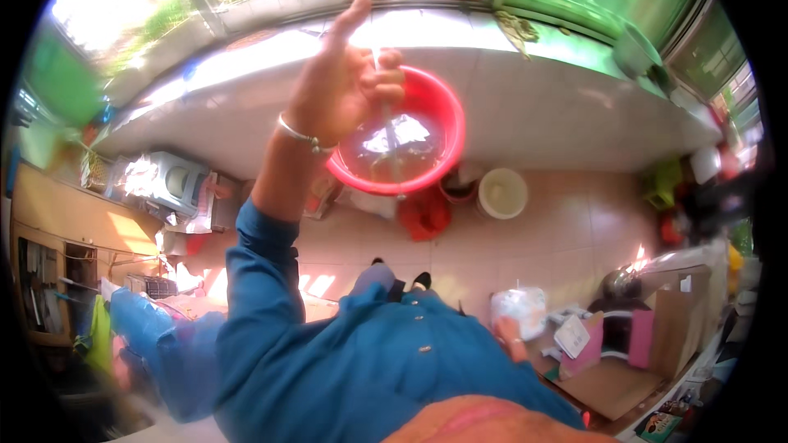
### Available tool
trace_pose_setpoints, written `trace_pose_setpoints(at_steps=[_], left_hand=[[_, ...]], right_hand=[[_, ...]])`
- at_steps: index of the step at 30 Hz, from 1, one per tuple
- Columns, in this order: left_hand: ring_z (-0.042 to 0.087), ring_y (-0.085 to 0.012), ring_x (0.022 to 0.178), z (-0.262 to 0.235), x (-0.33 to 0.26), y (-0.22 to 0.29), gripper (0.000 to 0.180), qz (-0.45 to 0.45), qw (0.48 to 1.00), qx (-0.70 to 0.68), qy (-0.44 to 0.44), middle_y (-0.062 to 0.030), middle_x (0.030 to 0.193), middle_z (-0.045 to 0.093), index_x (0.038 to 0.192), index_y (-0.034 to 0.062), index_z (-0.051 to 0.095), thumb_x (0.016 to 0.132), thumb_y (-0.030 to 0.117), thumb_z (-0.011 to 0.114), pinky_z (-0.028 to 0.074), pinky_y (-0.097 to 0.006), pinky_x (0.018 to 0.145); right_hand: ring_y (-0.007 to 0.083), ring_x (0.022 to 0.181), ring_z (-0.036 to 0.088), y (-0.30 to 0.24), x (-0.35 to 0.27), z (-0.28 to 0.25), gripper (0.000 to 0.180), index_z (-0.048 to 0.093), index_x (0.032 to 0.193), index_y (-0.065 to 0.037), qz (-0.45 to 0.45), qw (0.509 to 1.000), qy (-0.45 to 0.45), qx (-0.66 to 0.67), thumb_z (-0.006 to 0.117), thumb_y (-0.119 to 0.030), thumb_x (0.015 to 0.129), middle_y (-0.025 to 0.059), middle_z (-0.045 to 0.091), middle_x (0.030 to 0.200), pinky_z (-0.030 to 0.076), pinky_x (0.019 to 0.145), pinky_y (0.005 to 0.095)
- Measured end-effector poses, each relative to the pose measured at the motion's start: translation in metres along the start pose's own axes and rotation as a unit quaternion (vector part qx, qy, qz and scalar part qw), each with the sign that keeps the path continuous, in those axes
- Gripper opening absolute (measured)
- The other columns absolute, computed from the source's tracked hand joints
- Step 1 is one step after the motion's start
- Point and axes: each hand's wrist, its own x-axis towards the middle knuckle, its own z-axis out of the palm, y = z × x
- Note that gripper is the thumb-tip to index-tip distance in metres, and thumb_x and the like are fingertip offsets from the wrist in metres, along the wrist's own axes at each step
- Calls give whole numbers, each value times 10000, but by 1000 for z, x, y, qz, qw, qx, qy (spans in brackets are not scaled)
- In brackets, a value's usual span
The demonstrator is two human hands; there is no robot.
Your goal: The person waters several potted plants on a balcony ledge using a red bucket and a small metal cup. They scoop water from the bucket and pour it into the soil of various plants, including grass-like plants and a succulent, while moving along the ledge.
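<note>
My left hand (353, 94) is raised above the red basin (455, 127), its thumb pointing up and its fingers curled. A thin pale strand or rod (394, 143) runs down from these fingers across the basin; it is blurred, and I cannot make out its kind. Dark liquid (369, 160) in the basin reflects bright light. Low at my right side, my right hand (510, 338) is against a white plastic package (520, 312), with its fingers closed at the package's edge and partly hidden.
Beyond the basin runs a sunlit ledge (447, 29) with planters behind. A white bucket (502, 194) and red plastic bag (425, 213) lie below the basin. An open cardboard box (624, 377) is at right; a blue plastic bag (160, 332) and wooden cabinet (61, 213) are at left.
</note>
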Motion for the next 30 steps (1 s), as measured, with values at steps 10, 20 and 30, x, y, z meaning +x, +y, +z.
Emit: trace_pose_setpoints(at_steps=[10,20,30], left_hand=[[429,-123,597,-4,157,83,420,-4,994,-28,-105,-83,805,487,941,-7,489,919,367,678,421,-253,565],[421,-137,575,-26,290,129,474,-71,993,-26,-89,-77,784,456,1008,20,418,876,351,729,423,-244,519],[446,-102,522,-74,361,144,308,-117,986,-40,-115,-9,668,490,975,54,559,870,267,756,397,-215,440]], right_hand=[[227,641,704,-35,22,56,229,684,908,1,197,964,74,165,596,-211,910,127,693,797,553,545,320],[271,717,706,-63,28,116,289,704,918,-6,244,963,52,105,603,-273,879,173,710,848,547,659,379],[295,804,708,-102,68,170,326,711,948,-15,199,963,166,68,598,-309,865,190,716,886,539,761,414]])
